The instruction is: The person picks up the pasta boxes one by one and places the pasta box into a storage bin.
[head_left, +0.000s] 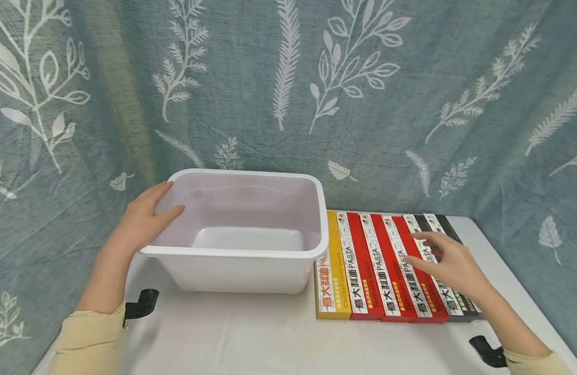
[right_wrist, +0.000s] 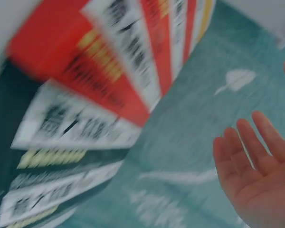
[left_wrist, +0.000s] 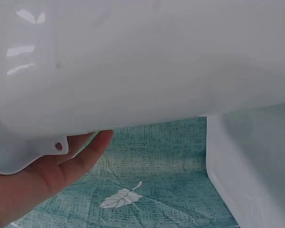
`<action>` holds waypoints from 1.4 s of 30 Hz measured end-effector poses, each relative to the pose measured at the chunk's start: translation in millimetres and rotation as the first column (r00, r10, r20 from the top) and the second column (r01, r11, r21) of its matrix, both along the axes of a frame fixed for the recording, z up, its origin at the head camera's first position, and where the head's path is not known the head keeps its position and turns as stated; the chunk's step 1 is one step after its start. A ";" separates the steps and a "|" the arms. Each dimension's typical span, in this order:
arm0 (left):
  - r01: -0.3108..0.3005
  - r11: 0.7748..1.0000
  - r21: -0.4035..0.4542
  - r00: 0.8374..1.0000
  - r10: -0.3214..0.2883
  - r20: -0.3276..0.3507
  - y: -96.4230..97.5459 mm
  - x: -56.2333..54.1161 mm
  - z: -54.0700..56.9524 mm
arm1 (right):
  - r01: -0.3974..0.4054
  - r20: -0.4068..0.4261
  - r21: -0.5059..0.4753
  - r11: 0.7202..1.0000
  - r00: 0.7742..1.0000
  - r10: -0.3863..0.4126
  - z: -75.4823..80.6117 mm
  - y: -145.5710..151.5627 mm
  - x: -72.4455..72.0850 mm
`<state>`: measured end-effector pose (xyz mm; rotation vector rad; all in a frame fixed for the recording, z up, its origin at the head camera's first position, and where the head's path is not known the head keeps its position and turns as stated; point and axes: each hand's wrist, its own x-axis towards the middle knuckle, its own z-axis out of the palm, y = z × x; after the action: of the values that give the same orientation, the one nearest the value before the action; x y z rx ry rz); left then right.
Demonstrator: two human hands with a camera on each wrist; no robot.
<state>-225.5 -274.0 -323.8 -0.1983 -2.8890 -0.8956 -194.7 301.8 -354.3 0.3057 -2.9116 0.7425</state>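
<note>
On the left, a white plastic bin stands upright with nothing in it. My left hand grips its left rim, thumb over the inside and the other fingers outside. From the left wrist view, the fingers show beside the bin's wall. Pasta boxes lie side by side at the right: one yellow box, three red boxes and two black boxes. Above the right-hand boxes hovers my right hand, fingers spread and holding nothing; the right wrist view shows its bare palm.
A white table carries the bin and boxes. Behind it and at both sides hangs a green-blue curtain with white leaf prints. The bin's right side stands close against the yellow box.
</note>
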 end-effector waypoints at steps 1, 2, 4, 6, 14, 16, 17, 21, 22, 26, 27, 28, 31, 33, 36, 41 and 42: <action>-0.004 1.000 0.000 1.000 0.004 -0.011 0.7 -0.4 0.5 | 0.015 0.005 0.007 1.000 1.000 -0.015 -0.6 6.8 1.5; -0.007 1.000 0.000 1.000 0.007 -0.021 1.0 -1.0 0.7 | 0.029 0.010 0.013 0.999 1.000 -0.029 -1.0 13.3 2.9; -0.011 1.000 0.001 0.999 0.011 -0.031 1.4 -2.1 1.1 | 0.050 0.017 0.028 0.998 0.999 -0.050 -1.6 25.3 4.6; -0.012 1.000 -0.003 1.000 0.011 -0.029 1.5 -3.3 1.2 | 0.067 0.019 0.054 0.996 0.997 -0.068 -3.0 35.8 5.8; 0.003 1.000 -0.022 1.000 -0.003 0.022 -0.7 -6.0 2.1 | 0.100 0.076 0.098 0.990 0.991 -0.108 -22.9 73.4 10.3; 0.010 1.000 -0.022 0.999 -0.009 0.037 -0.2 -5.5 2.5 | 0.098 0.106 0.097 0.990 0.989 -0.108 -29.0 82.6 12.1; 0.014 1.000 -0.020 0.999 -0.013 0.045 0.1 -5.0 2.8 | 0.097 0.121 0.096 0.991 0.987 -0.109 -31.7 87.0 13.1; 0.025 1.000 -0.014 0.997 -0.024 0.071 -0.5 -3.4 2.3 | 0.085 0.141 0.082 0.993 0.985 -0.096 -42.3 104.0 17.1; 0.027 1.000 -0.013 0.997 -0.026 0.074 -0.7 -3.0 2.1 | 0.087 0.144 0.086 0.992 0.985 -0.099 -44.7 108.0 18.3; 0.032 0.999 -0.015 0.996 -0.031 0.081 -1.7 -3.3 1.2 | 0.094 0.134 0.105 0.990 0.985 -0.108 -55.5 124.1 23.5; 0.033 0.999 -0.016 0.996 -0.031 0.080 -1.5 -3.7 1.3 | 0.100 0.137 0.111 0.989 0.984 -0.115 -57.8 127.4 25.1; 0.031 0.999 -0.015 0.996 -0.030 0.081 -1.6 -3.6 1.2 | 0.106 0.144 0.121 0.987 0.982 -0.123 -59.8 130.5 26.3; 0.028 1.000 -0.010 0.996 -0.027 0.085 -1.5 -2.3 2.2 | 0.112 0.163 0.134 0.985 0.978 -0.133 -64.6 137.1 29.4; 0.032 0.999 -0.005 0.996 -0.031 0.088 -1.6 -1.6 2.5 | 0.114 0.178 0.140 0.984 0.974 -0.138 -66.7 140.2 31.1; 0.033 0.999 0.003 0.995 -0.033 0.095 -0.7 0.1 3.0 | 0.114 0.201 0.140 0.984 0.969 -0.141 -68.5 142.3 33.2; 0.026 1.000 0.007 0.995 -0.027 0.099 -0.7 2.6 1.9 | 0.133 0.262 0.145 0.980 0.950 -0.168 -68.5 141.7 32.9; 0.026 1.000 0.006 0.995 -0.027 0.097 -1.3 2.7 1.3 | 0.136 0.271 0.148 0.980 0.947 -0.172 -68.4 141.3 32.4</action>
<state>-222.8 -275.3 -322.5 -0.1981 -2.9795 -0.9426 -162.3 443.2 -422.7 -0.0227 -3.2117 0.6223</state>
